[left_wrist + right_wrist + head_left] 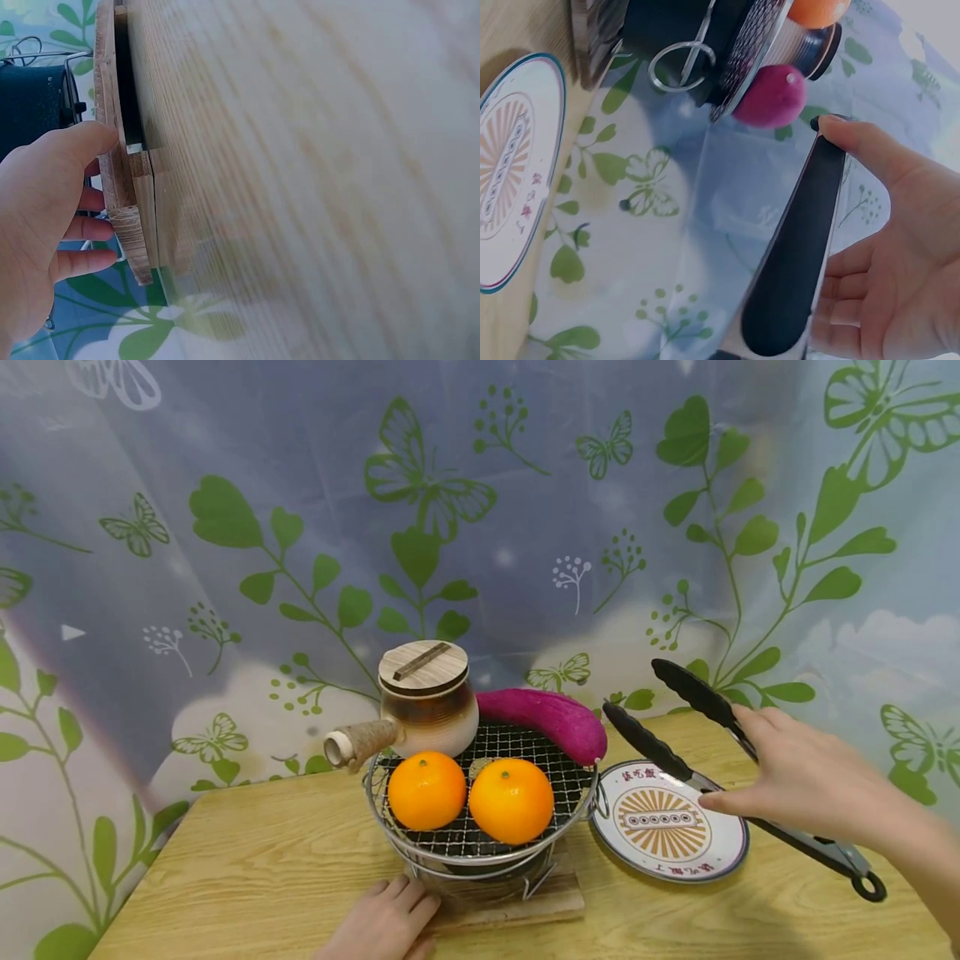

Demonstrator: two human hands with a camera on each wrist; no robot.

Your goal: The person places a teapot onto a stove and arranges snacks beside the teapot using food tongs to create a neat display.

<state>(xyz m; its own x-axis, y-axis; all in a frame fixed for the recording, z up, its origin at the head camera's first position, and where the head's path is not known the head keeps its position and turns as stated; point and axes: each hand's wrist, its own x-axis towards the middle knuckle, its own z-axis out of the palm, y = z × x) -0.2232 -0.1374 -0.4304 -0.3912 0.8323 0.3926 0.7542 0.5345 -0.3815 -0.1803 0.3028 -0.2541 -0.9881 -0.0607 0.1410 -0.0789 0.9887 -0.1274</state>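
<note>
My right hand (813, 777) grips black-tipped metal tongs (651, 746) by the middle, their arms spread with nothing between the tips, above a white patterned plate (720, 852). In the right wrist view, the thumb lies on one black tong handle. At the front left corner of a wooden board (543, 897), my left hand (392, 917) holds the edge, its thumb on the near side in the left wrist view. On that board stands a small round stove with a wire grill (491, 743). Two oranges (427, 791), a purple eggplant (551, 718) and a lidded clay pot (431, 718) rest on the grill.
The pot's rope-wrapped handle (363, 742) sticks out past the grill's left rim. A metal ring (602, 797) hangs at the grill's right side. Behind the wooden table (262, 860) hangs a cloth (300, 443) printed with leaves and butterflies.
</note>
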